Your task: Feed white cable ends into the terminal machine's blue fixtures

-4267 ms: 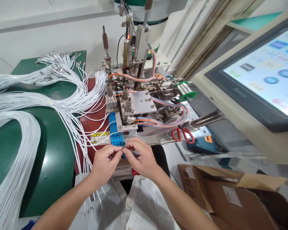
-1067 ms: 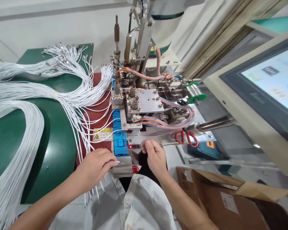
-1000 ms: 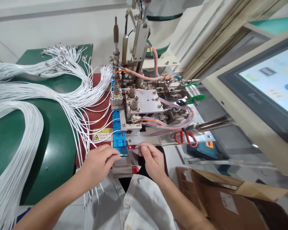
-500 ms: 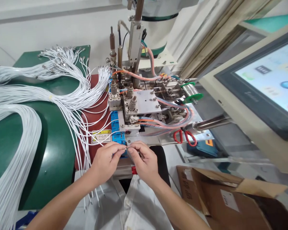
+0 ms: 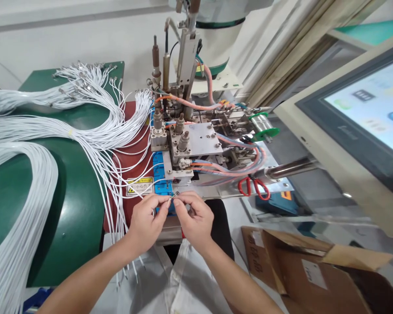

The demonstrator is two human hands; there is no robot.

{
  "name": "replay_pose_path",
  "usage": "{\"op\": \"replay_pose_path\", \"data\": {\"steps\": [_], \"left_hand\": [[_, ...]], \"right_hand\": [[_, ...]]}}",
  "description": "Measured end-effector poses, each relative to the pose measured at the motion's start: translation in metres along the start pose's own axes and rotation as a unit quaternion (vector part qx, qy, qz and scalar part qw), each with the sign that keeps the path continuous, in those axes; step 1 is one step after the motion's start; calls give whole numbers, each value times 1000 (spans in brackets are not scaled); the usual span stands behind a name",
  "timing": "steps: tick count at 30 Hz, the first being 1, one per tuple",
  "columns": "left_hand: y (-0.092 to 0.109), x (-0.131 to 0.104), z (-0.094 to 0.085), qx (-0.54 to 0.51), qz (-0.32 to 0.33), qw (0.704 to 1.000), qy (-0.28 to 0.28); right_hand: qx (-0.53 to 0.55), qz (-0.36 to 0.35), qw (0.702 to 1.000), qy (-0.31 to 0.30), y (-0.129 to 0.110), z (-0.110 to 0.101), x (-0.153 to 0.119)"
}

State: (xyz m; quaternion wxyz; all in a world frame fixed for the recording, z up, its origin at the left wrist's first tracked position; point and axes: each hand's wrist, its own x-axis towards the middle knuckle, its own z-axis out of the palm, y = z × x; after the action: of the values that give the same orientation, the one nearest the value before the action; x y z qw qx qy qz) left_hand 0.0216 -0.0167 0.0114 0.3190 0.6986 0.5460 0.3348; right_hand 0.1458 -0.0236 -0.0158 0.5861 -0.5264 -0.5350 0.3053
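Observation:
Thumb and forefinger of my left hand (image 5: 148, 222) pinch the end of a white cable, whose thin wire ends (image 5: 172, 196) show small and greenish at the fingertips. My right hand (image 5: 196, 220) is closed from the other side, thumb and forefinger pinched at those wire ends, the other fingers curled in. Both hands meet just in front of the blue fixture blocks (image 5: 163, 188) at the machine's front edge. Several white cables (image 5: 118, 174) run from the left to the blue blocks, across a red-brown surface with a warning label (image 5: 140, 186).
Behind the blocks stands a metal machine (image 5: 199, 139) with hoses and a green-ended wire spool (image 5: 263, 126). Red-handled scissors (image 5: 254, 187) lie at its front right. Cable bundles cover part of the green table (image 5: 75, 209). A touchscreen (image 5: 373, 104) overhangs the right, above a cardboard box (image 5: 291, 261).
The fingertips have shifted slightly, and the greenish wire ends now show between them. Both hands stay at the same place before the blue blocks. The camera view has moved a little.

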Motion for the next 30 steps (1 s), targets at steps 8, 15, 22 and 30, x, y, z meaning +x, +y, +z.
{"op": "replay_pose_path", "data": {"steps": [8,15,22,30], "left_hand": [[-5,-1,2,-4,22,1000,7],[-7,-2,-3,-15,38,999,-28],[1,4,-14,58,41,986,-150],[-5,-1,-1,10,-18,1000,-16]], "right_hand": [[-27,-69,997,-35,2,-7,7],[-55,-57,987,-138,-6,-20,17],[-110,-46,950,-288,-16,-31,29],[8,100,989,-105,0,-7,4]]}}
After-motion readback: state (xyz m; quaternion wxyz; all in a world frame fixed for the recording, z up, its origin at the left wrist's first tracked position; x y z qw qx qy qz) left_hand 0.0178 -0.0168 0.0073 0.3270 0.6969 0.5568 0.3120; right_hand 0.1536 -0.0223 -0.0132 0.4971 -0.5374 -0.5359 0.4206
